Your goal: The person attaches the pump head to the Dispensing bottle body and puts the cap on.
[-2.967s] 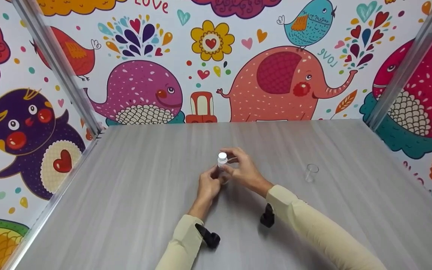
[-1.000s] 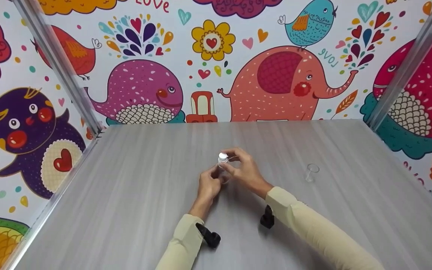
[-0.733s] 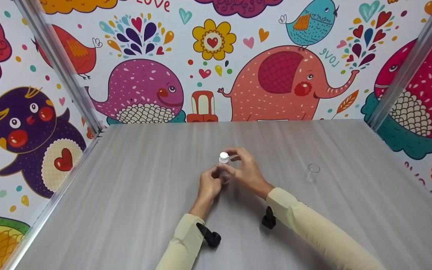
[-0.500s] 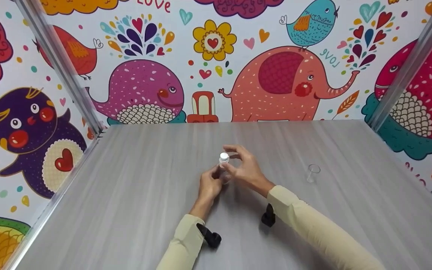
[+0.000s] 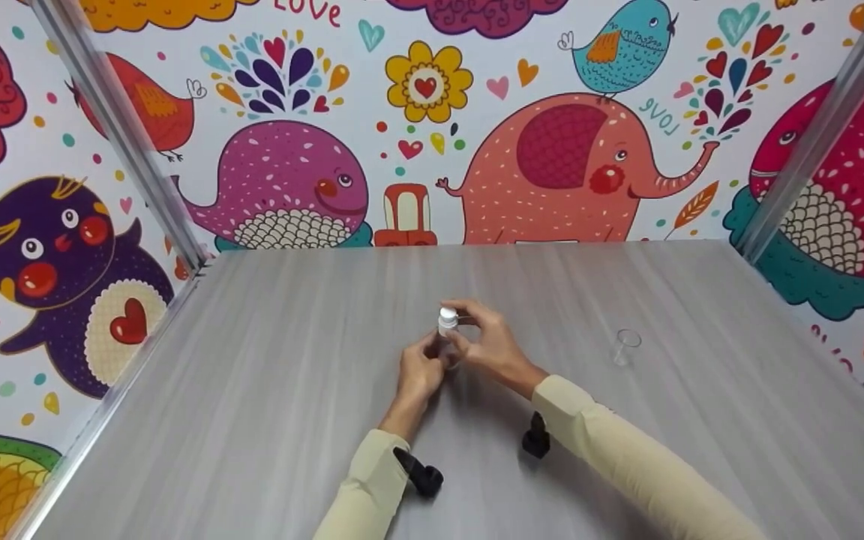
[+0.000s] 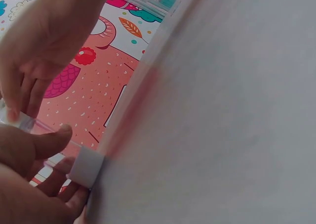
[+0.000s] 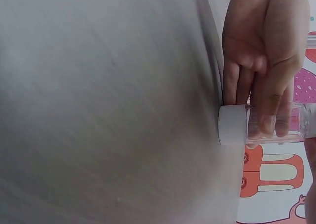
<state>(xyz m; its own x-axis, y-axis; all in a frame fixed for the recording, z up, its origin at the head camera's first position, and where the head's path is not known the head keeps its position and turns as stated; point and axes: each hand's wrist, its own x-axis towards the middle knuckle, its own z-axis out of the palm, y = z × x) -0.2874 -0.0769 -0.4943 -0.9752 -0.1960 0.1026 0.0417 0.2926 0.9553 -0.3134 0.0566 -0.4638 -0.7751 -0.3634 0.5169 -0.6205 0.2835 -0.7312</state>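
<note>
A clear bottle (image 7: 299, 123) stands upright with its white base (image 7: 232, 124) down at the grey table. Its white cap (image 5: 448, 313) is at the top. My left hand (image 5: 420, 371) grips the clear body low down, and in the left wrist view the thumb of the left hand (image 6: 29, 159) lies along it just above the base. Up at the neck my right hand (image 5: 492, 345) holds the bottle between thumb and fingers, the index fingertip right at the cap. Only a small part of the right hand (image 7: 311, 164) shows in its own wrist view.
A clear cup-shaped piece (image 5: 628, 339) stands on the table (image 5: 289, 337), to the right of my hands. Metal posts (image 5: 121, 142) and cartoon-printed walls border the table at the back and sides. Black camera mounts (image 5: 423, 474) hang from both sleeves.
Half a second ago my right index finger was raised off the cap; now it has come back down against it. My left hand and the clear cup-shaped piece have stayed put.
</note>
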